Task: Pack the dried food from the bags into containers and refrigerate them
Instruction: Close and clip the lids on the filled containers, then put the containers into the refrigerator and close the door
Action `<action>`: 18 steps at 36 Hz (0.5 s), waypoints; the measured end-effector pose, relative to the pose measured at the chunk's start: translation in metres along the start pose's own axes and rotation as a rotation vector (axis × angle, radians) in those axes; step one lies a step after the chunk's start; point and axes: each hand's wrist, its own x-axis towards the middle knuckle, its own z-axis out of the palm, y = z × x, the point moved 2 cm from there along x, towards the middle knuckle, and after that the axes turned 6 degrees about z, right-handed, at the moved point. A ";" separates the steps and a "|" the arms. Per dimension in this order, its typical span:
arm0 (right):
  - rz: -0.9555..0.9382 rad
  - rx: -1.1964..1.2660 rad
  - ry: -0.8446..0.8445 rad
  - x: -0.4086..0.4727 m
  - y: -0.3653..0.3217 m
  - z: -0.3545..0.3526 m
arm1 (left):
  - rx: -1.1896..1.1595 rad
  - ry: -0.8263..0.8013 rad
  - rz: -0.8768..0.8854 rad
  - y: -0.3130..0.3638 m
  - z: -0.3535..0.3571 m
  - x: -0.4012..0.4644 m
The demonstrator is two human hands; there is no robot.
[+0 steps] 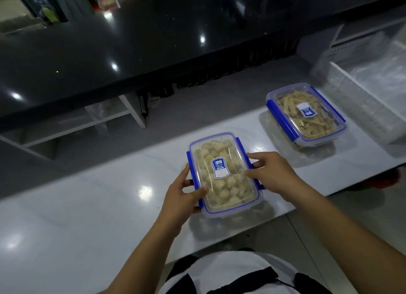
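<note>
White counter (87, 206) under dark shelf. Near container (224, 173), long axis running away from person, between both hands: left hand (182, 195) and right hand (268, 173) clasp its long sides, thumbs on lid.

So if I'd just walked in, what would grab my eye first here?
Probably the clear container with blue clips, full of pale dried pieces, gripped from both sides by the left hand and right hand on the white counter. Behind it to the right sits a second container holding yellowish strips.
</note>
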 end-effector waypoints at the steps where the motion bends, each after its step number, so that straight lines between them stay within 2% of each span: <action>1: -0.005 0.023 -0.015 -0.001 0.001 -0.001 | -0.011 -0.002 -0.001 0.000 0.000 0.000; 10: 0.134 0.342 -0.189 -0.024 0.028 0.008 | 0.011 -0.021 0.044 -0.008 -0.004 -0.007; 18: 0.211 0.641 -0.152 -0.046 0.047 0.043 | -0.043 -0.115 -0.033 -0.005 -0.010 -0.020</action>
